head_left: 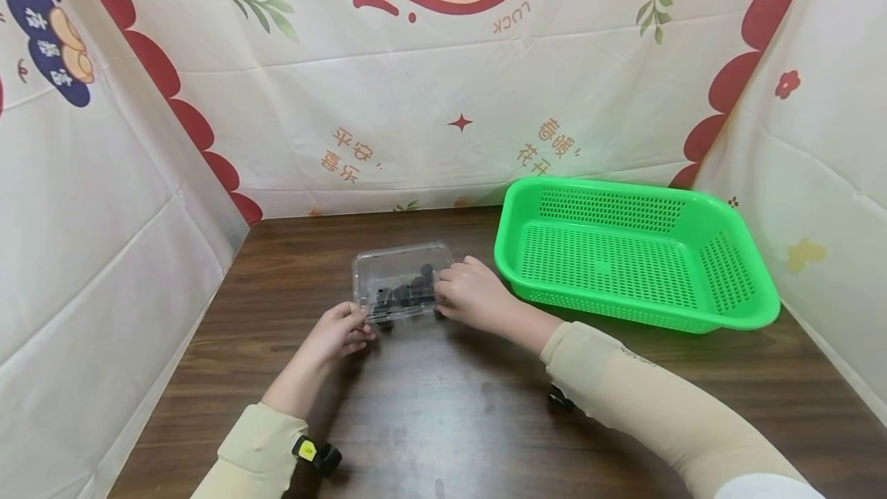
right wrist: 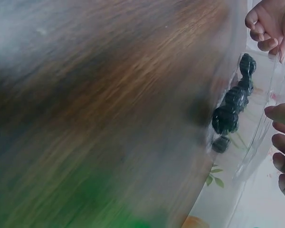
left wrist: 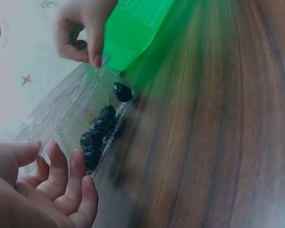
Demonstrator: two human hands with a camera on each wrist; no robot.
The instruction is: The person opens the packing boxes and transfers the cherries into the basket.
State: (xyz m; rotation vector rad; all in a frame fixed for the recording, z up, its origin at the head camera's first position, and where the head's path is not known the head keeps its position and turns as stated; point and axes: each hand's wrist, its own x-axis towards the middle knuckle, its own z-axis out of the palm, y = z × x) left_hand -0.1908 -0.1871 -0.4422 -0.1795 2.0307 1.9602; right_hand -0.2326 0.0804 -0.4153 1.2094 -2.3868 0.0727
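A clear plastic box [head_left: 391,260] is held low over the table, tilted, between the two hands. Several dark, shiny, roundish pieces like berries [right wrist: 225,119] lie along its lower side; their exact kind is hard to tell. My left hand [head_left: 339,332] pinches the box's near left corner between thumb and fingers, the other fingers loosely bent. At the right end, my right hand [head_left: 474,295] pinches the rim with thumb and forefinger, clearest in the left wrist view, where that right hand [left wrist: 85,31] appears at the top. The box's far underside is hidden.
A large green plastic basket [head_left: 509,252] with slotted walls stands at the back right, close to the right hand. Dark wood tabletop [head_left: 430,422] spreads in front. Printed white cloth [head_left: 416,91] hangs behind and along both sides.
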